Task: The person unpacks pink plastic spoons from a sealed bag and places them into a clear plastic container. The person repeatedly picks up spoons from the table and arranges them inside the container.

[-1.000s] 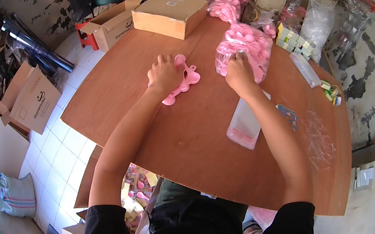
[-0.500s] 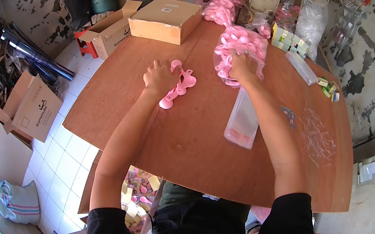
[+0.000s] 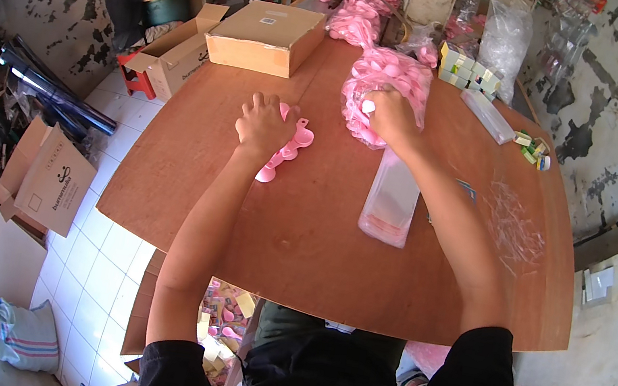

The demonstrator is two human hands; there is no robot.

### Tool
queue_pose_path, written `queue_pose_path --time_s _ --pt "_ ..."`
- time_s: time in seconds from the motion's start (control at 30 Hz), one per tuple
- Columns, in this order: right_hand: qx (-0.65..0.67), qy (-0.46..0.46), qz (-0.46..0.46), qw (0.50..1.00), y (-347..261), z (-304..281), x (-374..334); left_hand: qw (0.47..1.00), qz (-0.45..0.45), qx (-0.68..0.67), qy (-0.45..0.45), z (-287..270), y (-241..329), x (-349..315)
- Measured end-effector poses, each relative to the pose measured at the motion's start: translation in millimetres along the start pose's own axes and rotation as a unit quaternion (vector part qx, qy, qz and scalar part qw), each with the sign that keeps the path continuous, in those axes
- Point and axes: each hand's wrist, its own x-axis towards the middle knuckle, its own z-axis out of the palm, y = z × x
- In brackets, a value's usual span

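Pink plastic scoops (image 3: pixel 302 138) lie at eleven o'clock in my view, and the left hand (image 3: pixel 264 125) I watch remotely now covers more of them than half a second ago; whether it grips them I cannot tell. At one o'clock the right hand (image 3: pixel 392 115) bends its fingers at the bag of pink pieces (image 3: pixel 391 70), where a small white patch (image 3: pixel 369 107) newly shows; what they grasp, I cannot make out. At nine o'clock an open carton (image 3: pixel 58 188) carries dark lettering; toward eleven, the closed box (image 3: pixel 257 41) wears a white label (image 3: pixel 268 21), too small to read.
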Motion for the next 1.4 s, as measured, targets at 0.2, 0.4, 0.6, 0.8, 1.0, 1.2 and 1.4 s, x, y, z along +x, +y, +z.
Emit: queue_pose_path --time_s 0.2,0.4,0.6,0.8,1.0,1.2,1.4 --pt "0.075 0.057 0.060 0.994 -24.2 -33.4 -14.0 0.969 0.110 0.016 0.222 6.1 17.0 -8.5" --pt "0.273 0.071 0.177 0.943 -9.0 -62.7 -23.3 0.913 0.252 -0.296 0.126 -12.6 61.5 -32.5" --pt "0.546 0.027 0.293 0.785 -9.9 -96.6 -76.2 0.649 -0.073 -0.637 -0.410 -14.8 108.9 -66.2" --pt "0.494 0.017 0.275 0.825 -53.4 -98.9 -128.7 0.429 -0.045 -0.837 -0.336 15.0 141.1 -95.3" --pt "0.388 0.113 0.083 0.911 -53.0 -100.7 -146.6 0.359 0.063 -0.888 -0.280 -8.7 135.8 -100.7" --pt "0.693 -0.053 0.257 0.672 -52.1 -124.5 -129.0 0.476 0.126 -0.841 -0.224 -19.6 90.8 -86.8" --pt "0.777 -0.066 0.255 0.572 -55.0 -92.3 -77.4 0.689 0.143 -0.684 -0.191 -33.9 45.6 -79.8"
